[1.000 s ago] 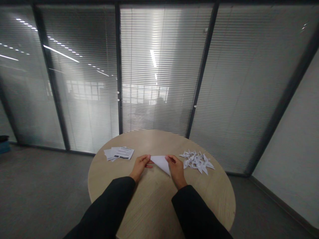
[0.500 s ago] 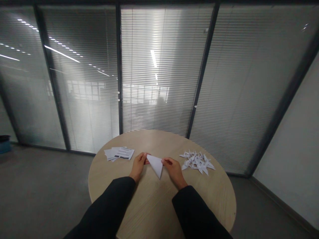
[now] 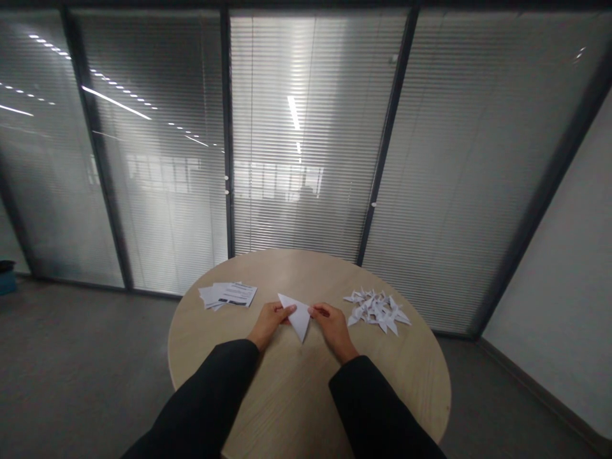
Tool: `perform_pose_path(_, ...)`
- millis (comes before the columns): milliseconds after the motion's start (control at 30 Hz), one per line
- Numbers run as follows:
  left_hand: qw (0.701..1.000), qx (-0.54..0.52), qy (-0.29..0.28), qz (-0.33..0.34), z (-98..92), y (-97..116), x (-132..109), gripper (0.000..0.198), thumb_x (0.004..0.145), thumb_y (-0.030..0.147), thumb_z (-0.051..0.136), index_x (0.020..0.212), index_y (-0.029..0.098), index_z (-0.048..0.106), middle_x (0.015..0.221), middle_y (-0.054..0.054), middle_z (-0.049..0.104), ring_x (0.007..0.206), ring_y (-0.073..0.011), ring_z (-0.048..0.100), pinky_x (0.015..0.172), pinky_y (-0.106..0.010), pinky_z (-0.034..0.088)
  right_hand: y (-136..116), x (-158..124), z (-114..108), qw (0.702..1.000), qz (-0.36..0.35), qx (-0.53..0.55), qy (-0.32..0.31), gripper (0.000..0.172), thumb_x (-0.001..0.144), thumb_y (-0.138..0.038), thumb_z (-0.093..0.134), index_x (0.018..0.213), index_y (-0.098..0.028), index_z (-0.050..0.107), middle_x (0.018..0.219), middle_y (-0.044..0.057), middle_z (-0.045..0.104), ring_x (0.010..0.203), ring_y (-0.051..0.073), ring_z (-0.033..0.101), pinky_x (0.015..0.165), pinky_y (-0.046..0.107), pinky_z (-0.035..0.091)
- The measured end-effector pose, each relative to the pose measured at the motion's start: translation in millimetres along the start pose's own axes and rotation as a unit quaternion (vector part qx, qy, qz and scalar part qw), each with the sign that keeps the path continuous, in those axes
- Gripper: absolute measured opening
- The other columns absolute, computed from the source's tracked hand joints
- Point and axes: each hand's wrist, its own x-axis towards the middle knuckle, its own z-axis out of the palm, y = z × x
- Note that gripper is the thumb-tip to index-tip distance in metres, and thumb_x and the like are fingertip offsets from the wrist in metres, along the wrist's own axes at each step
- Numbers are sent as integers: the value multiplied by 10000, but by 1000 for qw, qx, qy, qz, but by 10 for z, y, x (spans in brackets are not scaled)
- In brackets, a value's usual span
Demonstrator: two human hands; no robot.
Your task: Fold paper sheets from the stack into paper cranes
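Your left hand (image 3: 272, 321) and right hand (image 3: 333, 324) sit close together near the middle of the round wooden table (image 3: 205, 344). Between them is a white paper triangle (image 3: 297, 316), its long edge toward the far side and its point aimed at you. Both hands are curled rather than spread: your left fingertips (image 3: 288, 308) reach the triangle's left corner, and your right fingertips (image 3: 313, 310) reach its right edge. You have the paper between your hands, but I cannot tell whether that is a firm pinch or a light touch.

You have open tabletop beyond the triangle, up to the far rim, and a wide bare stretch on the near side, between your forearms. To the left, a stack of printed sheets (image 3: 228, 294) lies just beyond your left hand. To the right, a pile of folded paper cranes (image 3: 377, 311) lies near your right hand, with a narrow gap between them. Your black sleeves (image 3: 205, 398) pass over the near rim. Past the table are a grey floor (image 3: 81, 357), a glass partition with slatted blinds (image 3: 306, 140) on the far side, a white wall (image 3: 549, 268) on the right, and a small blue container (image 3: 6, 282) at far left.
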Motion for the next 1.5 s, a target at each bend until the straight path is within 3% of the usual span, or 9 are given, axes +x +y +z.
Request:
perform_pose_path(300,1000,-12,20,6,-2,-13,16,448,517,487,774,712,89,706,692,-83,692,641,-190,624,656,-294,486,-8,-9,-6,1000,-8,0,-2,295,693,-444,632,741,-162,704,711,66,703,684,218,640,645,312,475)
perform_pose_path(533,998,-24,-53,-35,41,16,-33,468,547,504,754,755,87,714,749,-99,705,705,-212,642,782,-349,478,38,23,-28,999,4,43,20,316,675,-458,656,749,-154,701,707,72,706,683,223,646,669,331,487)
perform_pose_path(833,999,2,-36,-14,-10,-52,7,491,550,541,736,710,78,705,685,-90,690,648,-192,626,701,-310,484,33,18,-24,999,4,41,11,328,677,-467,657,749,-151,702,710,78,705,679,222,646,672,334,492)
perform_pose_path(1067,995,-2,-83,-50,64,22,-73,482,564,528,734,745,82,713,742,-108,701,684,-207,633,735,-320,477,72,25,-24,999,8,50,13,370,681,-506,644,787,-156,700,755,82,712,720,230,655,700,341,499)
perform_pose_path(1367,995,52,-76,-33,30,-12,-44,501,582,586,687,652,91,701,628,-92,678,572,-168,594,609,-258,451,55,14,-12,997,8,71,6,330,685,-466,661,776,-151,701,745,81,712,712,223,655,708,341,503)
perform_pose_path(1500,991,30,-114,-58,82,48,-101,515,566,593,694,676,90,701,666,-99,683,616,-183,609,661,-278,460,85,24,-6,995,12,92,21,360,651,-491,682,766,-151,704,746,87,715,708,230,657,699,356,510)
